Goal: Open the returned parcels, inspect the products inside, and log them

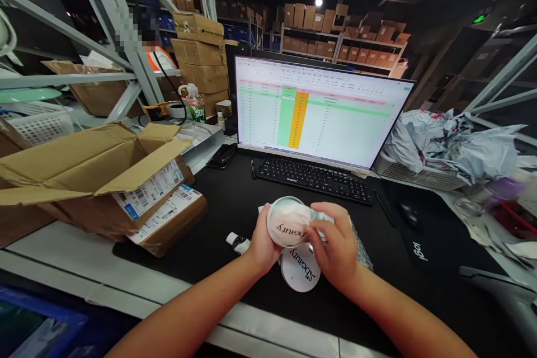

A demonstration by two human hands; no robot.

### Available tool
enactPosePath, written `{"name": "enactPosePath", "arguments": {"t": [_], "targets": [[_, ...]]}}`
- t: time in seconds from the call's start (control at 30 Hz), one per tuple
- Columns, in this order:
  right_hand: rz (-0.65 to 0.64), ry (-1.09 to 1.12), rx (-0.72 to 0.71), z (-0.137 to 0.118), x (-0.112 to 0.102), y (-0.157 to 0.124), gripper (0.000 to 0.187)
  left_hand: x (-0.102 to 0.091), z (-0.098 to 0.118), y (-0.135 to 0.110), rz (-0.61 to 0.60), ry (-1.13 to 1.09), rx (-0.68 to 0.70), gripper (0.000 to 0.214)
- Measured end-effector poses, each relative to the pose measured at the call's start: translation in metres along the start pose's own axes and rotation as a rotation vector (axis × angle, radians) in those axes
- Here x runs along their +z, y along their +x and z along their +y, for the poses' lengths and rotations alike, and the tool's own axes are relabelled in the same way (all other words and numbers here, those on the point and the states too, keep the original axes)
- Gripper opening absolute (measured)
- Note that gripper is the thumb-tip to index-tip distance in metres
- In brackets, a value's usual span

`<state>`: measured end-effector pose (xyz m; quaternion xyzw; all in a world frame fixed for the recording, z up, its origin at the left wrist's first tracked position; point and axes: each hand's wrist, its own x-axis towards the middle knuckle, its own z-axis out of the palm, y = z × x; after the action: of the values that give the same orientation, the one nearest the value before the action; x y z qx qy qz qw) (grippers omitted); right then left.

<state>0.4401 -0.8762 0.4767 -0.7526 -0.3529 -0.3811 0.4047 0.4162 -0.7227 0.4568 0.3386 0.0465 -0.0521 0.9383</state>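
My left hand [265, 241] is wrapped around a round, shallow white jar [270, 230] and holds it tilted toward me above the black desk mat. Across the jar's open top lies a soft, white, wrinkled sheet [287, 218] with black "beauty" lettering. At the jar's right edge, the thumb and fingers of my right hand [335, 243] pinch that sheet. A round white lid [300, 277], also lettered "beauty", lies on the mat just below the jar. Left of my left hand is a small white tube [237, 243] with a dark band. Bubble wrap [363, 249] is partly hidden behind my right hand.
Beyond my hands stand a keyboard [314, 178] and a monitor [356, 128] showing a spreadsheet. Open cardboard boxes [79, 162] crowd the left side. A mouse [408, 214] is on the right, near a basket [423, 174] heaped with plastic mailing bags. Behind is a rack post [121, 28].
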Motion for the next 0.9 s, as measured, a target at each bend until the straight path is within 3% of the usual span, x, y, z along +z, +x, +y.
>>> {"name": "enactPosePath", "arguments": {"t": [0.1, 0.17, 0.3, 0.4, 0.5, 0.67, 0.9], "targets": [[-0.022, -0.049, -0.401, -0.006, -0.003, -0.007, 0.016, 0.003, 0.007, 0.0, 0.041, -0.055, -0.005, 0.062], [-0.069, -0.019, -0.541, -0.005, -0.005, -0.01, 0.025, 0.003, 0.011, 0.0, 0.006, -0.068, -0.016, 0.064], [-0.137, 0.244, -0.535, -0.001, -0.007, -0.009, 0.042, 0.001, 0.017, -0.002, -0.148, -0.054, -0.034, 0.067], [-0.266, 0.386, -0.51, 0.0, -0.008, -0.003, 0.042, -0.004, 0.019, -0.002, -0.258, -0.004, -0.022, 0.07], [-0.37, 0.324, -0.551, -0.002, -0.011, 0.005, 0.033, -0.011, 0.02, 0.0, -0.282, 0.047, 0.03, 0.071], [-0.379, 0.232, -0.583, -0.003, -0.017, 0.011, 0.021, -0.015, 0.019, 0.003, -0.262, 0.077, 0.12, 0.071], [-0.455, 0.092, -0.619, 0.0, -0.022, 0.013, 0.02, -0.013, 0.024, 0.001, -0.289, 0.251, 0.316, 0.066]]}}
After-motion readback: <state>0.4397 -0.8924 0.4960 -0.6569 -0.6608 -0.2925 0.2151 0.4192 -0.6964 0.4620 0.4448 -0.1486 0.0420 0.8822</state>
